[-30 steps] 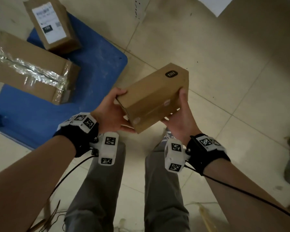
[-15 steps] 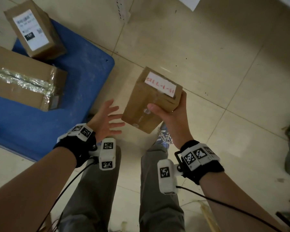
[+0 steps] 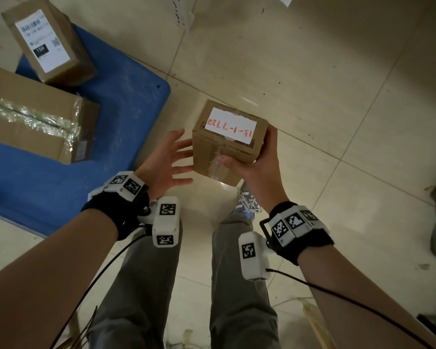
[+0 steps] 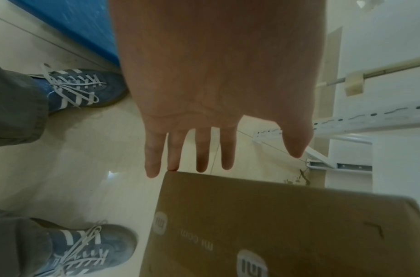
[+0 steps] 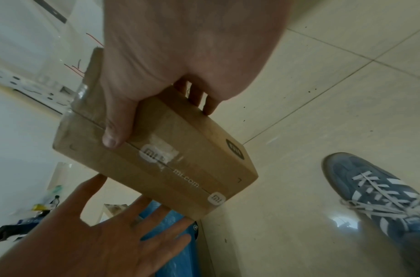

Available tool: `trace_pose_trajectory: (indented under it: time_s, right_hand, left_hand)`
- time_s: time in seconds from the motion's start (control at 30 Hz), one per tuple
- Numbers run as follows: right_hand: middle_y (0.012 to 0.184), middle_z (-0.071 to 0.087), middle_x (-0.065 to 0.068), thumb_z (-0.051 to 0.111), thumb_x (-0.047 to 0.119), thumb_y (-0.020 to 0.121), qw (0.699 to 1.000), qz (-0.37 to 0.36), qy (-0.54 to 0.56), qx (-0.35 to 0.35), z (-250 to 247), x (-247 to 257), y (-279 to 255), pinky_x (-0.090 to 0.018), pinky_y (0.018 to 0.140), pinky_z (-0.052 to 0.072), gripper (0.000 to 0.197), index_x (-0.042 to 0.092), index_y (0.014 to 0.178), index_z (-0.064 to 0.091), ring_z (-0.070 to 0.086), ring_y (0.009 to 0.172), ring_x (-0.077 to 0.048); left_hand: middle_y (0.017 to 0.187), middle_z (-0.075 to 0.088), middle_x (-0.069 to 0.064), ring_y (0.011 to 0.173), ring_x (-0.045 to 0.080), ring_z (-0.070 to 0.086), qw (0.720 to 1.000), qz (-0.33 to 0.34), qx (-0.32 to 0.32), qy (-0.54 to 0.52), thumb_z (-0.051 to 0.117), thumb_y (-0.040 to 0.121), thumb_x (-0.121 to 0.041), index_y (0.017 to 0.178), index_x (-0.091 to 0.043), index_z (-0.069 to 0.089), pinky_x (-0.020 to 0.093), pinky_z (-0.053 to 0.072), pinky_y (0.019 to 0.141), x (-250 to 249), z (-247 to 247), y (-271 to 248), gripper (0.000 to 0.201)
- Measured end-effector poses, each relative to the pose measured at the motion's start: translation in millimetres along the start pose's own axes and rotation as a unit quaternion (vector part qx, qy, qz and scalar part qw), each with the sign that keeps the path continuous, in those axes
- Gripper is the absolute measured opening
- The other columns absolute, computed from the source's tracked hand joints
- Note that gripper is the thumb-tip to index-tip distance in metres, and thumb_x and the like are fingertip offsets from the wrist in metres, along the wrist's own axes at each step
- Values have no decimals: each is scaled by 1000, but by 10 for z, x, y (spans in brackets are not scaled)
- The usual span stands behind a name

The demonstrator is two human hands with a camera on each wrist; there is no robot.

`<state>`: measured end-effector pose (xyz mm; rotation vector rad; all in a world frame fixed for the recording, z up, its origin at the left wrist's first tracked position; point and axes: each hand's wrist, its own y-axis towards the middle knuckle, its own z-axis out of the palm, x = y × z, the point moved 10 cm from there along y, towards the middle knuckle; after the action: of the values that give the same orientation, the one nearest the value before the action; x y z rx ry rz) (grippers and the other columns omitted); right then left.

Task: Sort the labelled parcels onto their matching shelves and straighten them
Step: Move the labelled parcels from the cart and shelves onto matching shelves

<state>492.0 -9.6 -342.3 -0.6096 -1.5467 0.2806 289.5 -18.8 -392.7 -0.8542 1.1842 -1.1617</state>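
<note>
We hold a small brown cardboard parcel (image 3: 225,144) in our right hand (image 3: 258,170), thumb (image 5: 115,129) pressed across the taped near face and the other fingers (image 5: 208,105) wrapped round the far side, so the box hangs in the air above the tiled floor (image 3: 312,71), in front of our knees. Its upper face carries a white paper label (image 3: 230,125) with red handwritten characters that read upside down from the head view. Our left hand (image 3: 165,163) is spread wide, palm turned toward the parcel, its fingertips (image 4: 173,165) right at the box's near edge; we cannot tell whether they actually touch it. To our left a blue mat (image 3: 126,102) lies on the floor with two more cardboard boxes: a larger one sealed with shiny clear tape (image 3: 35,117) and, beyond it, a smaller one bearing a printed shipping label (image 3: 45,41). Our blue lace-up shoes (image 4: 83,88) stand on the tiles below, and white metal shelf framing (image 4: 360,121) shows in the left wrist view.
</note>
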Motion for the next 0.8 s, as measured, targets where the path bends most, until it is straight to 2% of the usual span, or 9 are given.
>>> trace_pose_trajectory:
  time_s: [0.17,0.27,0.33,0.4,0.47,0.53,0.6,0.7,0.8]
  right_hand:
    - [125,58,2,92,8,66,998,45,-2,-33,-28,-17,-13,-40,97,56,87,14,132,36,61,118,-13]
    - [126,58,1,86,10,74,995,98,13,-24,13,-48,-80,-36,99,55,81,10,136,32,61,119,-19]
    - [132,56,-5,81,33,78,990,137,43,12,46,-86,-138,-35,98,56,79,12,138,34,60,122,-22]
    - [131,59,-4,59,66,82,979,189,67,46,58,-135,-209,-37,98,55,74,20,137,43,62,120,-22]
    - [126,63,-7,36,73,92,961,243,124,46,48,-176,-266,-49,102,52,63,25,130,53,64,117,-29]
    - [123,63,-14,32,69,97,943,283,173,36,61,-187,-305,-55,100,51,57,24,121,57,64,115,-37]
    - [120,64,-18,37,69,96,937,303,171,32,62,-183,-339,-54,95,55,61,20,125,57,65,113,-40]
    - [115,68,-21,45,75,89,939,314,137,28,-91,-100,-343,-48,88,60,68,20,125,60,69,107,-39]
    - [118,69,-17,45,80,85,941,310,123,58,-234,89,-371,-49,88,60,71,25,126,59,70,106,-33]
  left_hand:
    - [125,63,3,116,22,63,993,90,-77,12,68,76,-59,125,-19,60,42,55,93,-199,22,-83,63]
    - [120,63,2,109,16,64,983,149,-96,46,72,78,-51,117,-17,58,38,56,92,-326,87,-140,53]
    - [121,62,-2,108,13,64,978,173,-88,81,73,68,-62,119,-25,56,35,54,93,-410,153,-189,64]
    - [125,62,-4,112,13,63,974,185,-81,104,71,65,-67,127,-28,54,37,51,99,-471,186,-213,76]
    - [130,60,-4,117,16,61,966,198,-96,136,67,63,-78,132,-32,53,42,48,104,-572,184,-236,84]
    - [137,52,-3,122,17,55,944,225,-110,216,58,63,-87,132,-39,52,45,43,108,-721,230,-244,84]
    - [137,44,-1,121,16,51,911,244,-102,316,52,68,-85,134,-39,50,43,40,109,-836,390,-265,81]
    - [138,39,1,114,17,49,872,233,-66,426,46,66,-84,136,-33,49,41,42,106,-967,752,-324,87]
    - [134,39,-2,115,24,54,817,226,-59,527,41,62,-89,133,-36,49,47,46,103,-1088,1111,-459,90]
